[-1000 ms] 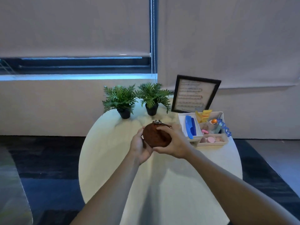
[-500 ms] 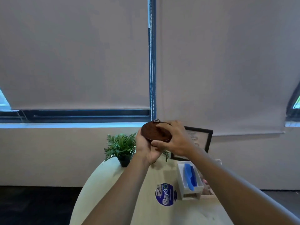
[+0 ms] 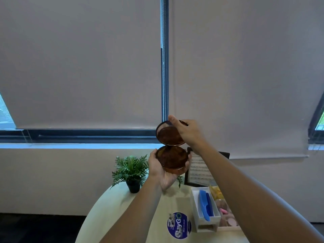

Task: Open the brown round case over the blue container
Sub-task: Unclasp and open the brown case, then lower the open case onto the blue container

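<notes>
The brown round case (image 3: 172, 159) is held up in front of me, well above the table, and stands open like a clamshell. My left hand (image 3: 160, 170) cups its lower half from below and the left. My right hand (image 3: 186, 131) pinches the raised lid (image 3: 168, 135) at its upper right rim. A round blue container (image 3: 178, 225) with a printed label sits on the table below, between my forearms. Nothing shows inside either half of the case.
A pale round table (image 3: 112, 213) lies below. On it stand a small potted fern (image 3: 131, 171), a black picture frame (image 3: 201, 169) and a white organiser tray (image 3: 205, 216) holding a blue comb and small pink and yellow items. Closed roller blinds fill the background.
The case was shut in both hands; now its lid is swung up and open. My hands and the view have risen from table level to in front of the window.
</notes>
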Demonstrator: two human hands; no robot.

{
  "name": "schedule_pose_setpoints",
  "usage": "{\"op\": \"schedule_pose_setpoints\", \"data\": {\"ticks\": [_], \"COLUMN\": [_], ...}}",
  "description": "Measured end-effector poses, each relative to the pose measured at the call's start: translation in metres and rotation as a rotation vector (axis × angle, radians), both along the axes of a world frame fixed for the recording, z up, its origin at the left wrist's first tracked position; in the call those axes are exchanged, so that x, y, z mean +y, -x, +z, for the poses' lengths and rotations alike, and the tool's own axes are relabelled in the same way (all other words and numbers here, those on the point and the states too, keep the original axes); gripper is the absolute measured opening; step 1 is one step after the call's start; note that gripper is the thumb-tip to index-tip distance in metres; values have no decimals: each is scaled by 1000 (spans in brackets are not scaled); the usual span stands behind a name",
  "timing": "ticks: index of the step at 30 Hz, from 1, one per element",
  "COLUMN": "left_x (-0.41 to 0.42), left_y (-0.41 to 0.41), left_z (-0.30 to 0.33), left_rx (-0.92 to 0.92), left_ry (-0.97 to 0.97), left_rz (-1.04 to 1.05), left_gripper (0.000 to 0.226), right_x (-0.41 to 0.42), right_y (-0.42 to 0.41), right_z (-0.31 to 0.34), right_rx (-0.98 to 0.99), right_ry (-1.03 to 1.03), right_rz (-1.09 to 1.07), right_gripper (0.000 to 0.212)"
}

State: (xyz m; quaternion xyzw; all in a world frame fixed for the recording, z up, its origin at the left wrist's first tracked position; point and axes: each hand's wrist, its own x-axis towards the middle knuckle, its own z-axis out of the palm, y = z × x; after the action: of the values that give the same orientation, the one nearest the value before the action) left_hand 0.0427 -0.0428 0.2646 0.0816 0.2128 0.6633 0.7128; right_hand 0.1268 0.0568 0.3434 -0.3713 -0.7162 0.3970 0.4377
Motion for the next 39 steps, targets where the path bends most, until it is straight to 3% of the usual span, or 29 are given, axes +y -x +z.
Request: {"op": "schedule_pose_setpoints", "data": {"ticks": [5, 9, 12, 17, 20, 21, 24, 26, 30, 34, 39], "left_x": [-3, -7, -10, -11, -11, -11, -13, -14, -19, -17, -14], "left_y": [1, 0, -5, -10, -10, -9, -8, -7, -11, -15, -14], "left_z": [-11, -20, -22, -34, -45, -50, -75, -98, -144, -183, -227], "left_rx": [-14, -5, 1, -26, -30, -23, -10, -14, -7, -7, 46], "left_ry": [32, 54, 70, 82, 111, 125, 191, 247, 386, 524, 684], "left_rz": [6, 18, 28, 31, 40, 48, 60, 78, 108, 175, 260], "left_gripper": [86, 90, 93, 94, 97, 97, 98, 97, 97, 98, 80], "right_x": [4, 1, 6, 5, 7, 7, 7, 10, 13, 23, 41], "right_y": [6, 6, 5, -1, -10, -13, -23, -29, -35, -29, -19], "right_z": [4, 1, -6, -12, -25, -28, -41, -52, -78, -111, -159], "right_rx": [-70, -77, -61, -75, -96, -123, -276, -401, -627, -818, -904], "right_ry": [111, 154, 184, 197, 121, 80, -29, -98, -112, -165, -188], "right_rz": [-18, -11, -6, 46, 113, 130, 167, 210, 317, 374, 367], "right_gripper": [93, 73, 89, 79, 94, 91, 46, 32, 19, 20, 23]}}
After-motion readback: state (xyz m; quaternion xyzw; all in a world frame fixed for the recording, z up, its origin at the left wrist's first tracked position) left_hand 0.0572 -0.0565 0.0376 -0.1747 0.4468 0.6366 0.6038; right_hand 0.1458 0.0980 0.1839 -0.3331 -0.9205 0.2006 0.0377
